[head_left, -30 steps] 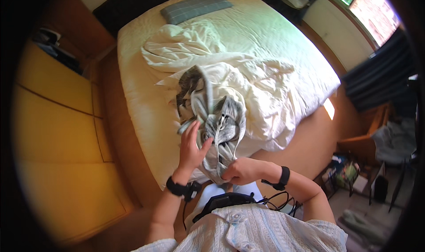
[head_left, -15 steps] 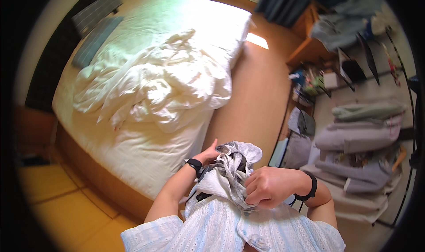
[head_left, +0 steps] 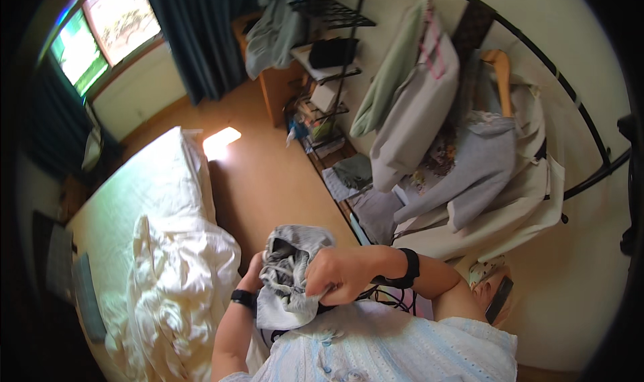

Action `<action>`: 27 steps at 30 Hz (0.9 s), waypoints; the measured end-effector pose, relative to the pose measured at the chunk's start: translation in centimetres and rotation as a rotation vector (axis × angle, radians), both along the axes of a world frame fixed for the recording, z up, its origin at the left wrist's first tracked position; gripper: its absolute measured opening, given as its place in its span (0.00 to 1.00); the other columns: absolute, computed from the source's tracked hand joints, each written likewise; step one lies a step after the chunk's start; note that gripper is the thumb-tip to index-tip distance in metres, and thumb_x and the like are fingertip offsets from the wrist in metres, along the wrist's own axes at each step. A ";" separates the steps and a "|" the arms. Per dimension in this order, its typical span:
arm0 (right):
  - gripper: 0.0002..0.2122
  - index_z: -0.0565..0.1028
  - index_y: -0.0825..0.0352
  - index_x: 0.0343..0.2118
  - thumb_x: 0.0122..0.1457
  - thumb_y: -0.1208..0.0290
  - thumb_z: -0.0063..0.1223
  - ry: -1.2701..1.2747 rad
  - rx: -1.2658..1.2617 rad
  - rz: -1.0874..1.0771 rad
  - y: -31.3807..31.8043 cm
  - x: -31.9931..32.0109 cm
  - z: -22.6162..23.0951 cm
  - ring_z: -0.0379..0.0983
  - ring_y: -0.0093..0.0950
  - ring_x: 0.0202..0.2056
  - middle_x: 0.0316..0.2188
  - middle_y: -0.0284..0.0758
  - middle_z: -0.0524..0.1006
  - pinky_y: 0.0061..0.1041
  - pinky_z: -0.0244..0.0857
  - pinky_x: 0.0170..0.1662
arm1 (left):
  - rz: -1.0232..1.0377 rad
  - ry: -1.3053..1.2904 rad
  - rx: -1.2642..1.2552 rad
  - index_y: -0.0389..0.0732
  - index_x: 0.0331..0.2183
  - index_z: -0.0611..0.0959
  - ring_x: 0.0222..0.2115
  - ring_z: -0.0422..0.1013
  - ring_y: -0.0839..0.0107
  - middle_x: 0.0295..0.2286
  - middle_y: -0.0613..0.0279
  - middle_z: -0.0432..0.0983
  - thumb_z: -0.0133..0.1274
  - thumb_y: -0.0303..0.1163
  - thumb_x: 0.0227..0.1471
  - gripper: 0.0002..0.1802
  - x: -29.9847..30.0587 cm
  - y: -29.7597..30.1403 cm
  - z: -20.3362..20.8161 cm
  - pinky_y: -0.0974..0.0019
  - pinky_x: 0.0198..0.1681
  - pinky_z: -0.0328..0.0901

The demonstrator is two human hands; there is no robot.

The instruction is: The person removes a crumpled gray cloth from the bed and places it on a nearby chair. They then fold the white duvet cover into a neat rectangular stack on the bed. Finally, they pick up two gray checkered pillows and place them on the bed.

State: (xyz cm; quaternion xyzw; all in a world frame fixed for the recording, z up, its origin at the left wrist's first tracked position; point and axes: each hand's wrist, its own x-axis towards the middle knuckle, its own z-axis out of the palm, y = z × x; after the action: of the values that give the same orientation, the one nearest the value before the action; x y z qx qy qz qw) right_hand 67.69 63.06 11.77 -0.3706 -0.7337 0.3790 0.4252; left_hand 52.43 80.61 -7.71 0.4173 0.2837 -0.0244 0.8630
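A bunched grey-and-white piece of clothing (head_left: pixel 288 309) is held up in front of my chest, its folds gathered so that a darker inside shows; its exact kind I cannot make out. My left hand (head_left: pixel 252 273) grips it along the left side, with most of the fingers hidden behind the fabric. On the opposite side my right hand (head_left: pixel 341 274) is closed in a fist, pinching the edge of the cloth. Both wrists wear black bands.
On the left stands a bed with a rumpled white quilt (head_left: pixel 181 281). A black clothes rack (head_left: pixel 562 81) at the right carries several garments and a wooden hanger (head_left: pixel 500 80). Shelves (head_left: pixel 329 70), dark blue curtains (head_left: pixel 198 39) and a window (head_left: pixel 111 29) lie farther off. Black cables (head_left: pixel 396 298) hang by my waist.
My view has swung to the right and upward, so the window and the whole rack show and the bed has shifted left. Both hands keep hold of the grey-and-white clothing.
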 end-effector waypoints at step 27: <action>0.20 0.67 0.63 0.41 0.42 0.67 0.54 -0.500 -0.394 -1.130 -7.6 11.1 -4.7 0.71 0.43 0.27 0.23 0.42 0.74 0.34 0.64 0.31 | -0.586 -0.512 1.156 0.31 0.33 0.76 0.25 0.63 0.81 0.24 0.65 0.72 0.48 0.27 0.48 0.10 19.3 -4.6 17.7 0.76 0.28 0.61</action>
State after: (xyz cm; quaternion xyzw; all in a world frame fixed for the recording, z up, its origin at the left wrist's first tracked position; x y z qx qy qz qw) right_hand 78.83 55.48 7.05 -0.8475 -0.4194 0.1268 0.2996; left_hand 71.76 76.04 10.02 0.8619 -0.0855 -0.0024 0.4999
